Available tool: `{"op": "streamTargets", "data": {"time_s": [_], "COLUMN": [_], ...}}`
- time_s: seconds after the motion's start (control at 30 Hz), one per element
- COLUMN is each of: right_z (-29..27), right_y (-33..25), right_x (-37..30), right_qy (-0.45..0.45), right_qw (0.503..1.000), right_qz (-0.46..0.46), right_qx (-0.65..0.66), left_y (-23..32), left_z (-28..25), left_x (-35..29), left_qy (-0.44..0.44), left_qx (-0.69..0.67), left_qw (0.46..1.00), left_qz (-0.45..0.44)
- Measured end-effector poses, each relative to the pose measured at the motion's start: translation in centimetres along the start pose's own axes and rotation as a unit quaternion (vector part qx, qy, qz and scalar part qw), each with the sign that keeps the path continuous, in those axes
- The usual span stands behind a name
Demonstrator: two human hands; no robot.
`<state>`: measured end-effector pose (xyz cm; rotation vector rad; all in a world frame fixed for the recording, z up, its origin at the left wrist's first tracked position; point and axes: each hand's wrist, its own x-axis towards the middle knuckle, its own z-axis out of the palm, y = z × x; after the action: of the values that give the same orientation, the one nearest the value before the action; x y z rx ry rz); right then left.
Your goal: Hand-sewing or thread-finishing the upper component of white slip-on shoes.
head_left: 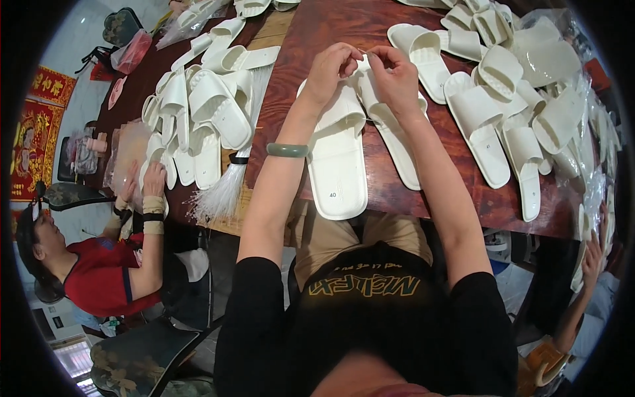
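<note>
A pair of white slide slippers lies in front of me, the left slipper (pixel 337 169) sole-end toward me and the right slipper (pixel 395 142) partly behind my right forearm. Over their far toe ends, my left hand (pixel 333 71) and my right hand (pixel 394 76) nearly meet, thumbs and fingers pinched. Whatever thin thing is between the fingertips is too small to make out. A green bangle (pixel 287 150) rings my left wrist. Beside the pair, on the right, rests another white slipper (pixel 477 129).
White slippers (pixel 506 69) pile up at the right, near clear plastic bags (pixel 582 99). A bundle of thin white strands (pixel 228 185) hangs at the left table edge. More slippers (pixel 218 106) heap farther left, where a person in red (pixel 112 271) works. Another person's hand (pixel 592 258) shows far right.
</note>
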<state>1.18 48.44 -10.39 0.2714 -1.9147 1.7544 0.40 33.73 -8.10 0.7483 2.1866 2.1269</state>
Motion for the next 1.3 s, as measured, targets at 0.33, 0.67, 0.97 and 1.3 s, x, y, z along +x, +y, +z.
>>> {"op": "streamTargets", "data": {"time_s": [0.33, 0.67, 0.97, 1.3], "right_z": [-0.2, -0.3, -0.4, -0.4], "right_y": [-0.6, -0.6, -0.6, -0.5], "right_x": [-0.2, -0.1, -0.2, -0.1], "right_qy": [0.001, 0.000, -0.004, -0.013], "right_qw": [1.000, 0.996, 0.999, 0.996], "right_qz": [-0.027, -0.081, -0.051, -0.085], "right_qx": [0.011, -0.027, 0.000, 0.013], "left_y": [-0.8, -1.2, -1.2, -0.9], "left_z": [0.4, 0.2, 0.1, 0.1], "left_x": [0.3, 0.3, 0.3, 0.1], "left_qy": [-0.017, -0.026, -0.028, -0.030], "left_qx": [0.016, 0.031, 0.017, 0.025], "left_qw": [1.000, 0.999, 0.999, 0.999], "left_qz": [0.015, 0.034, 0.039, 0.035]}}
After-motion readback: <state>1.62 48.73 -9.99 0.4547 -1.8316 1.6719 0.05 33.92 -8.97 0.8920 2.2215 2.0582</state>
